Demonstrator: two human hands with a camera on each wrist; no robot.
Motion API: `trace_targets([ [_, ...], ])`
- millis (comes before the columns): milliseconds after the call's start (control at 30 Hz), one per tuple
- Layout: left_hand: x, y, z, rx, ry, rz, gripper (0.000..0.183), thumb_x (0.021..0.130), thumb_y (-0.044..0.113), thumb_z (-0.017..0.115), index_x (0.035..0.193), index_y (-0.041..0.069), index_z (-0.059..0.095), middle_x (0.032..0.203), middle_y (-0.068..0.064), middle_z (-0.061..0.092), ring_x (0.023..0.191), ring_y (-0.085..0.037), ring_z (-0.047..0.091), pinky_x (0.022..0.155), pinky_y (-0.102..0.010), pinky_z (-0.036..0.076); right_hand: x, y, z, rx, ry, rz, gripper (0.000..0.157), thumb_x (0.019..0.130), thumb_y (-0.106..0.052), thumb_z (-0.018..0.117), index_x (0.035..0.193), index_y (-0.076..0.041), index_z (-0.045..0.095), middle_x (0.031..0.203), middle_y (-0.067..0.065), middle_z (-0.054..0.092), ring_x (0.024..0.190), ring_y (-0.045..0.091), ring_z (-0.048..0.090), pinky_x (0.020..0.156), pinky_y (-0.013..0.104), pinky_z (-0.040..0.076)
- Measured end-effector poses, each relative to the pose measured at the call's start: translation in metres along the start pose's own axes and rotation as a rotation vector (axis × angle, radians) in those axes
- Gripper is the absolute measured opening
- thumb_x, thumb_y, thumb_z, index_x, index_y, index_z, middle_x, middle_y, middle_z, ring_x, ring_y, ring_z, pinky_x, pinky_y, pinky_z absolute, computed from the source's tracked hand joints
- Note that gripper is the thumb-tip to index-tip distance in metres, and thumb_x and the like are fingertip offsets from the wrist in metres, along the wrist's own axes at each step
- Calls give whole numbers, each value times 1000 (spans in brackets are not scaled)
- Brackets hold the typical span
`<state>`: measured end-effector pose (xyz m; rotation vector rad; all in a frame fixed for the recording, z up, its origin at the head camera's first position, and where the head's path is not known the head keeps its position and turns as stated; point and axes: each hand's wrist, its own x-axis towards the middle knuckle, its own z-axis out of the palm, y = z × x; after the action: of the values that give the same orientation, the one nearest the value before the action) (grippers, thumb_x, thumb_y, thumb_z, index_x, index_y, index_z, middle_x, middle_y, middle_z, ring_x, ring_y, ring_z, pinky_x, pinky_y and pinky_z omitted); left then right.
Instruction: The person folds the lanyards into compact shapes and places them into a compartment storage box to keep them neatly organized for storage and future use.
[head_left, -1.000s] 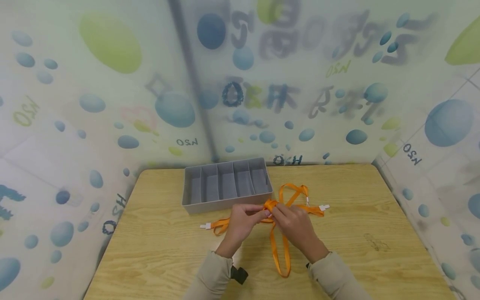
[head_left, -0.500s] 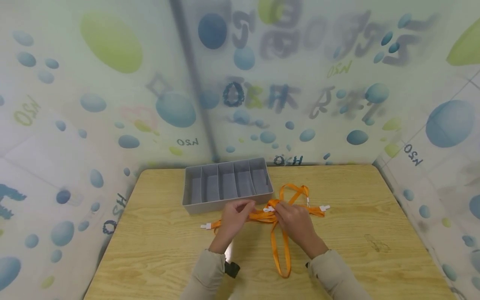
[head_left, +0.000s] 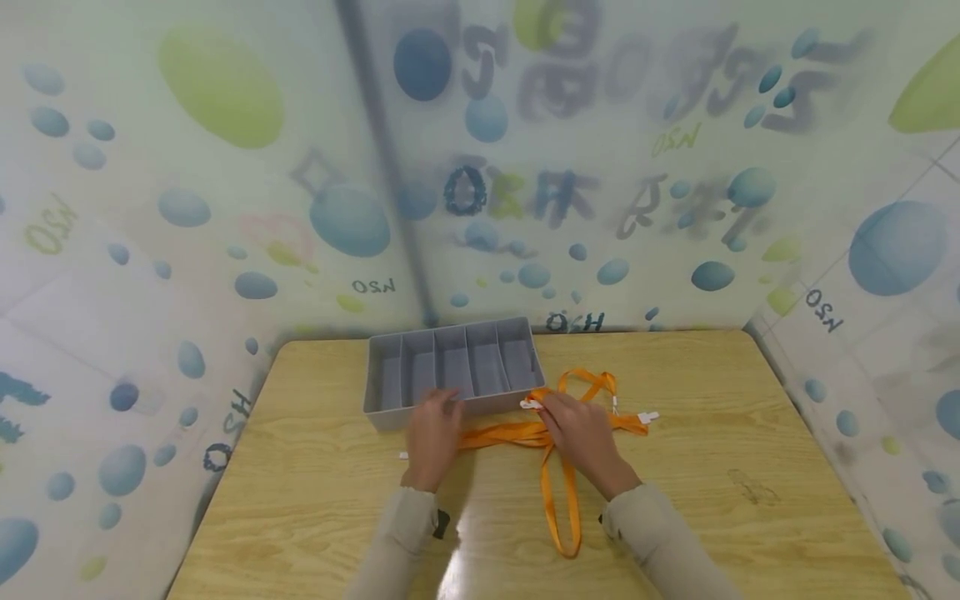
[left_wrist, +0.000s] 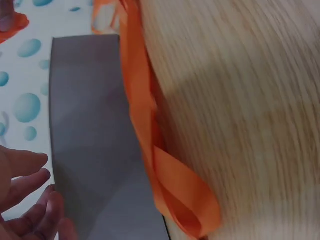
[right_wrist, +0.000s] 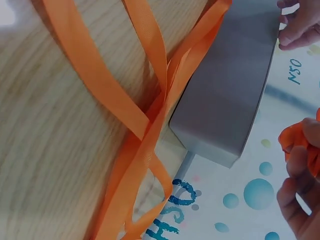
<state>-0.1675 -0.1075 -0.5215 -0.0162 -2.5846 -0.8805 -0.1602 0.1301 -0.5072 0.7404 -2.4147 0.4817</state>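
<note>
In the head view my right hand (head_left: 587, 437) grips a bunched orange lanyard (right_wrist: 294, 139) with a white clip (head_left: 529, 404) sticking out of it, up by the near right corner of the grey box. My left hand (head_left: 433, 437) is blurred, at the front of the box and over the left end of the lanyards. Its fingers (left_wrist: 27, 187) look loosely bent with nothing between them in the left wrist view. More orange lanyards (head_left: 506, 434) lie across the table under and between the hands, one loop (head_left: 573, 517) hanging toward the near side.
Behind the hands sits a grey box (head_left: 450, 410) with several compartments, nothing visible in them. A white lanyard clip (head_left: 648, 417) lies right of the right hand. The wooden table (head_left: 712, 500) ends at a patterned wall (head_left: 637, 250).
My left hand has let go of the bunched lanyard and moved left toward the front of the box. The right hand, still holding the lanyard, has shifted slightly left and up.
</note>
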Motion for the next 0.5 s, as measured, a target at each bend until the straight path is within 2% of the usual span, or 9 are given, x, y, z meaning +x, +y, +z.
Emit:
trace_targets([
  [200,2,-8,2,51,40,10,12,88,16,76,96,8,78,95,-11,70,81,-32,68,66,-47,55,13,1,5,27,-59,90,12,89,-10,74,83,-10,63,65,-1,53,45,8,31,40,21,23],
  [300,3,-10,2,42,46,5,10,86,16,78,91,8,78,92,-10,70,81,-31,68,66,-47,55,20,2,8,54,-93,132,6,90,-10,74,93,-9,70,70,0,61,46,8,35,41,22,28],
  [367,4,-12,2,29,53,6,9,84,15,79,89,8,78,90,-9,70,81,-31,68,67,-47,54,24,2,10,64,-112,160,10,89,-11,75,98,-8,72,74,2,66,46,9,38,41,23,31],
  [433,4,-14,2,8,59,6,9,83,15,80,88,7,78,89,-9,69,80,-32,68,68,-47,54,28,3,13,78,-133,195,13,88,-11,76,100,-7,73,77,4,68,47,11,40,43,26,33],
  [500,4,-15,2,-22,61,1,10,82,14,81,87,7,78,87,-9,69,79,-31,67,69,-46,53,31,3,17,92,-158,236,9,88,-11,76,96,-7,72,76,5,68,47,12,41,44,28,35],
])
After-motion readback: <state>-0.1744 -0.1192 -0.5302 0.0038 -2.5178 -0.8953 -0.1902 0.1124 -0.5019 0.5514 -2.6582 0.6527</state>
